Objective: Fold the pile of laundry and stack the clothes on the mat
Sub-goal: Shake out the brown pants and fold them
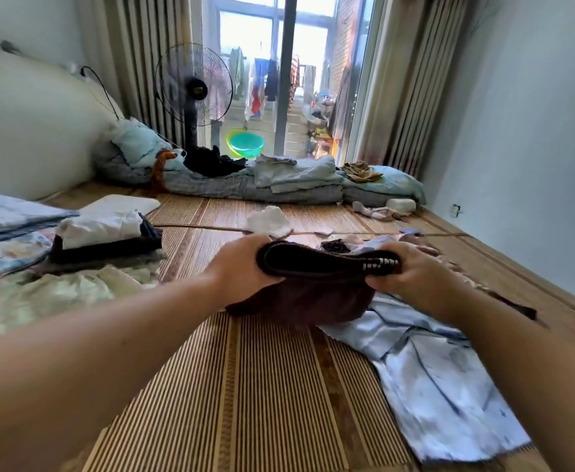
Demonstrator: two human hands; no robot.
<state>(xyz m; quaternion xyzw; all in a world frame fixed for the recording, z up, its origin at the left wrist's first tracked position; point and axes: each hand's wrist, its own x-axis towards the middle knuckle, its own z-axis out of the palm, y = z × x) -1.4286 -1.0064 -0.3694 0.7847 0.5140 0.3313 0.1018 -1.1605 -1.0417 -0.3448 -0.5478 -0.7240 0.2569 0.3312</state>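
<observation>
Landmark: the dark brown garment (299, 294), which I hold up over the striped bamboo mat (245, 386).
Left hand: my left hand (241, 267) grips the garment's left end, fingers curled round the folded edge and thumb on the near side.
Right hand: my right hand (415, 270) pinches the garment's right end, clamped on the band with the small white stripes.
Garment: folded over along its top edge between my two hands; its lower part hangs down and its bottom touches the mat.
Pale blue garment (442, 376): spread flat on the mat, below and to the right of the brown garment, its upper edge tucked under the hanging brown cloth.
Loose laundry: a white piece (269, 221) lies on the mat just beyond the brown garment; more small pieces (347, 245) lie behind it, partly hidden by my right hand.
Folded stack (105, 236): left of the brown garment and well apart from it, a white folded piece on top of dark ones.
Floral cloth (41, 294): crumpled on the mat, left of the brown garment, in front of the stack.
Bedding (296, 182): far beyond the brown garment, piled along the window end of the mat.
Fan (194, 88): standing behind the bedding, beyond and left of the brown garment.
</observation>
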